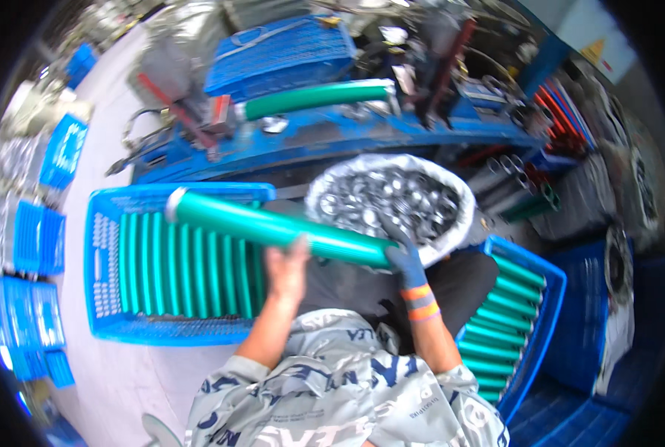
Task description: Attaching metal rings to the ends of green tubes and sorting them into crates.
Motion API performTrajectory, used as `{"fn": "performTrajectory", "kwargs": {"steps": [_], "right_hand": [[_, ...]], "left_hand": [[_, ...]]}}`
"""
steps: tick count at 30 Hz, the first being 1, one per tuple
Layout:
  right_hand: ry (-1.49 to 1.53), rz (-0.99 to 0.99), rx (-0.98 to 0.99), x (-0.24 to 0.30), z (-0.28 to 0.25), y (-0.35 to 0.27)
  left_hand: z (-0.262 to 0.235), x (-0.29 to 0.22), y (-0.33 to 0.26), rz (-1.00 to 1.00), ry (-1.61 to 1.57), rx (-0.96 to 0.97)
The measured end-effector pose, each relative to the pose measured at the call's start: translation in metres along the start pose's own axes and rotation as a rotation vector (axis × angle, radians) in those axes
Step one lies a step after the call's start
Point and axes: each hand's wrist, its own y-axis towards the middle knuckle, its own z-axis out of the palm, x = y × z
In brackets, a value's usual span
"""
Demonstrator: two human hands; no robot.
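Note:
A long green tube (265, 226) slants across my lap, its pale metal-coloured end at the upper left. Around its lower right end, my right hand (405, 258) is closed, wearing a dark glove with an orange-striped cuff. My bare left hand (288, 270) is at the tube's near side, about mid-length, and overlaps its lower edge. Motion smears the left fingers, so their grip is unclear. Just beyond the tube stands a round container with a white liner (463, 223), full of shiny metal rings or caps (392, 197).
Left of me, a blue crate (176, 333) holds a row of green tubes (187, 268); another blue crate (556, 305) with similar tubes (507, 313) sits at right. Ahead, a blue bench (303, 145) carries another green tube (317, 98) between fixtures. Blue bins (31, 313) line the far left.

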Motion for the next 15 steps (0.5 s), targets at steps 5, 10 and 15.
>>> {"fn": "performTrajectory", "kwargs": {"steps": [5, 10, 15], "right_hand": [[0.582, 0.352, -0.237, -0.044, -0.015, -0.049], [0.736, 0.476, -0.278, -0.054, -0.009, -0.074], [0.576, 0.509, -0.193, -0.065, -0.009, -0.082]], "left_hand": [[0.052, -0.089, 0.021, 0.218, -0.104, 0.348], [0.052, -0.156, 0.054, 0.345, -0.384, 0.342], [0.029, -0.161, 0.076, 0.406, -0.379, 0.490]]}}
